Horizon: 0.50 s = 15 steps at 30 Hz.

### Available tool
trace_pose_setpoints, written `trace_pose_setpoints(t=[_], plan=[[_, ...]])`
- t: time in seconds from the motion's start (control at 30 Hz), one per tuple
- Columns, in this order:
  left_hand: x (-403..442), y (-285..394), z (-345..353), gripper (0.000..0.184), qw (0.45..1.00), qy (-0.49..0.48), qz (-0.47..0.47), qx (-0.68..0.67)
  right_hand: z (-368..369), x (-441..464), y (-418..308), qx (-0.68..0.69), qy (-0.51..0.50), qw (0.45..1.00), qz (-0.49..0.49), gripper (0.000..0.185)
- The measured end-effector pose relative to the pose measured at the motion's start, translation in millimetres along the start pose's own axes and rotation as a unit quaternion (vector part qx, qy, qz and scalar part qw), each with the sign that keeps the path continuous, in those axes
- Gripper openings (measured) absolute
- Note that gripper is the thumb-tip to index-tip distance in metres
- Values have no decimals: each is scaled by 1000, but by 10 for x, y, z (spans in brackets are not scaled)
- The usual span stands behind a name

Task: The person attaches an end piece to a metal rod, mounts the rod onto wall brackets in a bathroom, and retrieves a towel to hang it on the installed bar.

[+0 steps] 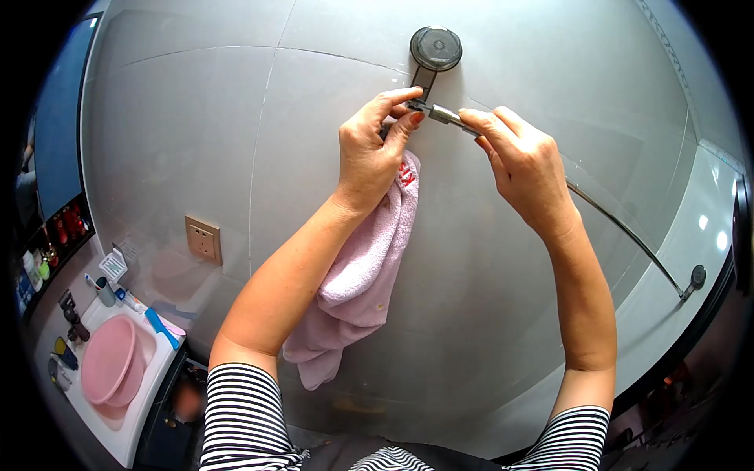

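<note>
A dark round suction cup (pixel 436 49) is on the grey tiled wall, with a dark bracket arm (pixel 423 78) hanging down from it. My left hand (pixel 375 141) is closed in a pinch around the lower end of this bracket. My right hand (pixel 522 157) grips a metal towel bar (pixel 609 213) close to its thick end sleeve (pixel 442 115), which lies beside my left fingertips. Whether the sleeve touches the bracket is hidden by the fingers. A pink towel (pixel 363 271) with red lettering hangs behind my left hand and forearm; what holds it up is hidden.
The bar slants down right to a second suction mount (pixel 697 276). A wall socket (pixel 203 239) is at left. Lower left stands a white washbasin (pixel 129 428) with a pink tub (pixel 114 361), a cup (pixel 104 292) and a blue comb-like item (pixel 161 328). A mirror (pixel 59 118) hangs above.
</note>
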<state>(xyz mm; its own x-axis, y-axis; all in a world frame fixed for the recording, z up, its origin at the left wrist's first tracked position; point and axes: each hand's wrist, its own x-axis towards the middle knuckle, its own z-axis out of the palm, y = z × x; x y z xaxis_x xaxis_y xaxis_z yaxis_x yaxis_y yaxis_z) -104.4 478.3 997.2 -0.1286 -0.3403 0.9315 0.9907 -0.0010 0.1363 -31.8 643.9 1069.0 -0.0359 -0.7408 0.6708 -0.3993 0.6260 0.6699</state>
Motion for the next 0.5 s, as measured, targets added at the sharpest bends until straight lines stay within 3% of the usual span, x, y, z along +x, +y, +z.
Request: trace_pose_setpoints(t=[0.5], plan=[[-26, -5, 13, 23, 1000, -2, -7, 14, 48, 25, 10, 0, 11, 1000, -21, 30]])
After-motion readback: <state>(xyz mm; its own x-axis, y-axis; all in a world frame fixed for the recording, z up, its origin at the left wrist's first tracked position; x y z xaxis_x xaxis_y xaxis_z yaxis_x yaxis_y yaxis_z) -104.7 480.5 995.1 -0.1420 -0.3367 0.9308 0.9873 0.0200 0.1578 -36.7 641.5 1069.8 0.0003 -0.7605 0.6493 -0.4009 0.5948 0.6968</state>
